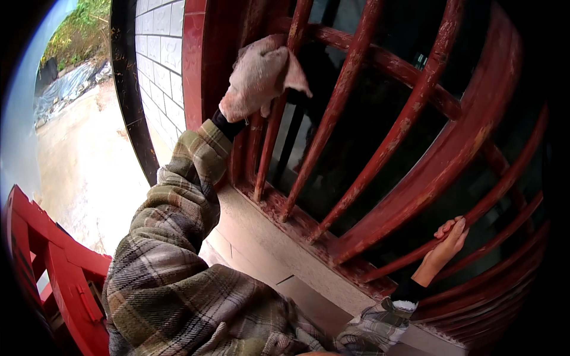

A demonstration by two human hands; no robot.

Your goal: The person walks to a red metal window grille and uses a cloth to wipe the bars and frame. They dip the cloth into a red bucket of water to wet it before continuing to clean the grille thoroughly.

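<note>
A pale pink cloth point(257, 73) covers my left hand and hides its fingers. That hand is raised to the worn red leftmost bar point(270, 147) of a barred window, near a crossbar. One corner of the cloth hangs out past the bar to the right. Lower right, my right hand point(445, 249) is bare and wraps around another red bar point(494, 200). Paint has flaked from several bars, baring pale patches. Both arms wear a plaid sleeve point(173, 222) over a black cuff.
Dark glass point(356, 147) lies behind the bars. Below the window runs a pale stone sill point(285, 240). Red wooden furniture point(67, 276) stands at lower left. A white tiled wall point(160, 58) and a bright outdoor yard point(84, 147) show on the left.
</note>
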